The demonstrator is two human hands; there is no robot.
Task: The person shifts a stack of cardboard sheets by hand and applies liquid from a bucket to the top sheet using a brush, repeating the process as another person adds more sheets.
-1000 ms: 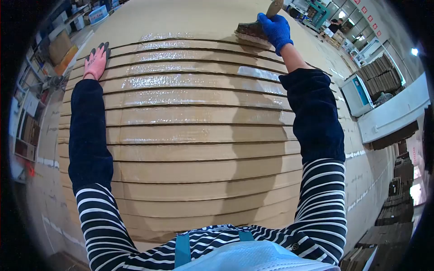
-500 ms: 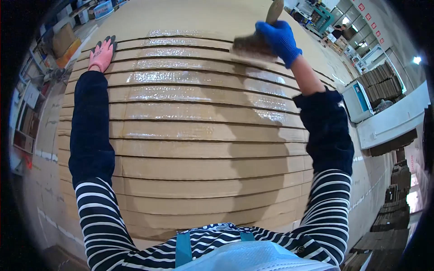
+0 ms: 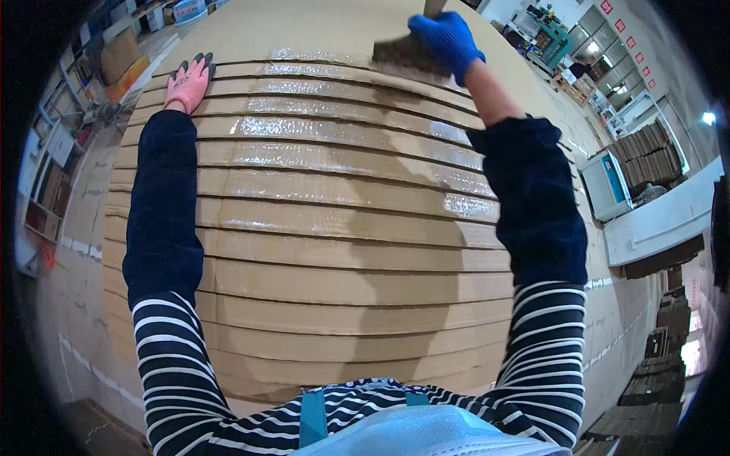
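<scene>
My right hand (image 3: 449, 45), in a blue knit glove, is closed round the handle of a wide brush (image 3: 407, 58). The dark bristles lie at the top cardboard strips. My left hand (image 3: 188, 82), in a pink glove with dark fingertips, rests flat with fingers stretched on the left ends of the upper strips. Overlapping cardboard sheets (image 3: 327, 287) spread out before me, their edges showing as parallel strips. A shiny wet coating (image 3: 304, 129) covers the middle of the upper strips, with more wet patches on the right.
A white and blue cabinet (image 3: 606, 186) stands to the right, with stacked cardboard (image 3: 646, 156) behind it. Another person (image 3: 580, 67) is in the far right background. Shelving with a blue-white bucket (image 3: 188, 11) lies at the left back.
My right hand has moved the brush a little left and up along the upper strips. The view has shifted slightly; my left hand stays flat on the cardboard.
</scene>
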